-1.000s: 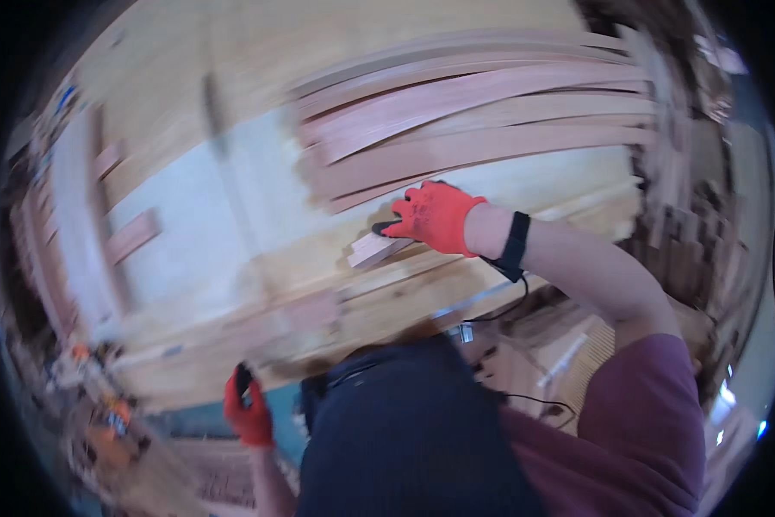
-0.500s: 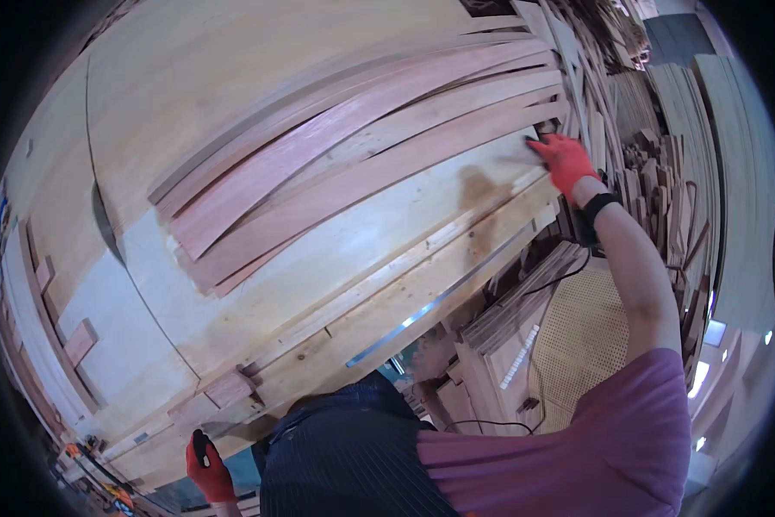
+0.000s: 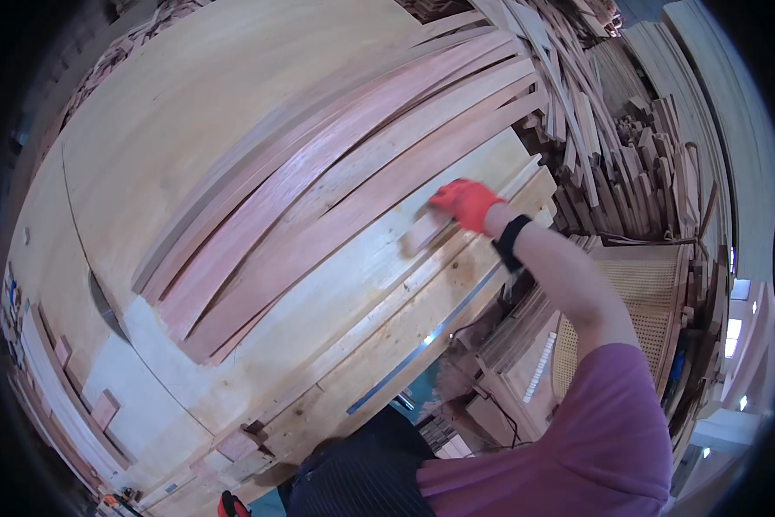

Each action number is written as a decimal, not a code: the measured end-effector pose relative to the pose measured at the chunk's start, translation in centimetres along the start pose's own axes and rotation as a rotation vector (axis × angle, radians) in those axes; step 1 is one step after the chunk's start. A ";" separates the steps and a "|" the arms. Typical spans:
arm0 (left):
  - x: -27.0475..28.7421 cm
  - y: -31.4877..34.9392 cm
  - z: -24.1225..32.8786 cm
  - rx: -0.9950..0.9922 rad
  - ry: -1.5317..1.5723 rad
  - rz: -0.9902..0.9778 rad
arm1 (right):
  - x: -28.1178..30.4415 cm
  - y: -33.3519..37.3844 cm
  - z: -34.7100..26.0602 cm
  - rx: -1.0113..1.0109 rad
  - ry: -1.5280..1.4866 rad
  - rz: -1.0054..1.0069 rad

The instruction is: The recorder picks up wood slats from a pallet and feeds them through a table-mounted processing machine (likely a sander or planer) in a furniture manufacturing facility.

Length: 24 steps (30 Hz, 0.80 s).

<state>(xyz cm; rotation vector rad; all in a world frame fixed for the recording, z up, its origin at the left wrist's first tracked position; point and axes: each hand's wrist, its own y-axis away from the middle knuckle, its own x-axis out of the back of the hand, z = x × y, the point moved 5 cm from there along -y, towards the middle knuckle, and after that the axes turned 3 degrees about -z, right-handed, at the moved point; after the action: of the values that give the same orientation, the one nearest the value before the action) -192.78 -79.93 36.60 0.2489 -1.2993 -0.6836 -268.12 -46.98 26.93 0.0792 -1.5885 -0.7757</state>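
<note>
The right hand (image 3: 465, 202) in a red glove is closed on a small wood block (image 3: 423, 231), pressing it flat on the desk (image 3: 336, 293) beside the long boards (image 3: 318, 207), while the left hand (image 3: 228, 505) hangs low, its grip hidden.

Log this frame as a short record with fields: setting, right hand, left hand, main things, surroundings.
Setting: wood workshop, large pale workbench
Right hand: right hand in an orange glove, arm stretched out, resting on a small wooden block on the bench; grip unclear
Left hand: left hand gloved, only a sliver at the lower edge
Main things: long reddish wooden strips lying side by side across the bench
Surroundings: stacked offcuts at right, a woven cane panel beside the bench
</note>
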 end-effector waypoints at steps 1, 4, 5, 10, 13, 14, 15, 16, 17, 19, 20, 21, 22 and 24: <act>-0.6 0.0 -0.9 0.002 -0.025 -0.015 | -0.3 1.1 3.9 -0.057 0.024 0.104; -2.4 -0.2 -3.4 0.069 0.052 -0.095 | -1.3 2.3 14.2 -0.450 -0.008 -0.040; -3.2 -0.6 -4.5 0.056 0.043 -0.120 | -2.6 2.6 17.1 -0.543 0.012 -0.001; -3.5 -0.4 -3.3 0.090 -0.042 -0.203 | -4.2 2.8 21.8 -0.735 -0.006 0.065; -3.2 -0.2 -2.7 0.171 -0.017 -0.204 | -2.9 4.2 20.0 -0.706 0.046 0.207; -2.7 -0.3 -1.9 0.129 -0.051 -0.182 | -1.3 4.8 17.2 -0.629 0.147 0.357; -2.4 -0.2 -1.1 0.093 -0.079 -0.146 | 0.0 5.4 15.1 -0.578 0.152 0.376; -2.0 -0.2 0.3 0.124 -0.110 -0.113 | 1.5 6.2 12.4 -0.547 0.134 0.392; -0.8 -0.1 3.1 0.181 -0.102 -0.103 | 2.7 7.4 9.8 -0.513 0.016 0.384; -2.0 -0.7 0.1 0.078 0.017 -0.039 | 3.8 8.2 5.5 -0.408 -0.266 0.173; -0.9 -1.5 1.5 0.052 0.052 -0.044 | 4.7 8.6 3.5 -0.327 -0.393 0.034; -0.7 -1.5 2.1 0.049 0.069 -0.032 | 6.2 8.6 1.0 -0.225 -0.499 -0.082; -0.9 -0.9 2.7 0.021 0.121 -0.001 | 7.8 7.8 -1.2 -0.143 -0.525 -0.151; -1.7 0.0 0.9 -0.040 0.228 0.060 | 11.5 5.4 -4.7 0.002 -0.482 -0.267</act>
<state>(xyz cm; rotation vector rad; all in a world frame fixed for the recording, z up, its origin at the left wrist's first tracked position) -193.80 -78.72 35.53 0.2472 -1.0704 -0.6108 -264.04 -50.31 39.43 0.1141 -2.0621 -1.0563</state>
